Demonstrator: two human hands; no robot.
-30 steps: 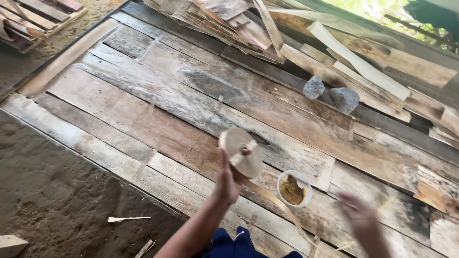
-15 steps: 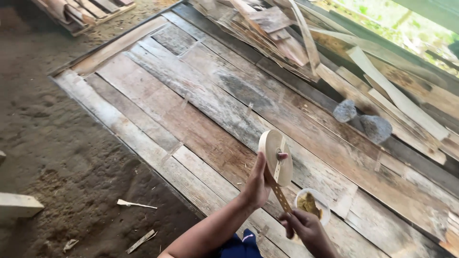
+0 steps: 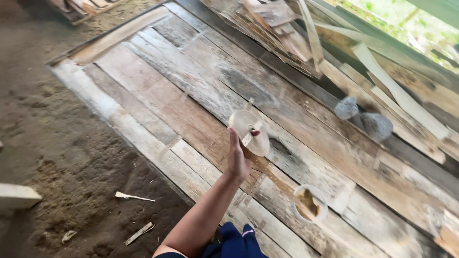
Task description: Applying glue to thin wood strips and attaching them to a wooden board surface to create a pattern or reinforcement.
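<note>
I have the roll of pale tape [image 3: 249, 132] up in my left hand [image 3: 237, 158], fingers clenched around its edge with a fingertip through the centre hole, raised over the middle of the plank platform [image 3: 158, 102]. A half second ago the roll stood on edge with a strip drawn straight down to my right hand; now it has tipped flatter and swung further out over the planks, and the right hand has left the view, so I cannot tell whether it is clenched or released. A blurred length of strip [image 3: 275, 174] trails from the roll down towards the small white cup of brownish paste [image 3: 310, 203], which sits on the planks near the platform's near edge. I judge the pulled length has been let out and is running free.

Beyond, two grey stones [image 3: 363, 117] lie by the far edge, just before the heap of loose boards [image 3: 282, 28]. To the left is bare earth floor [image 3: 52, 157] with wood splinters [image 3: 131, 196].
</note>
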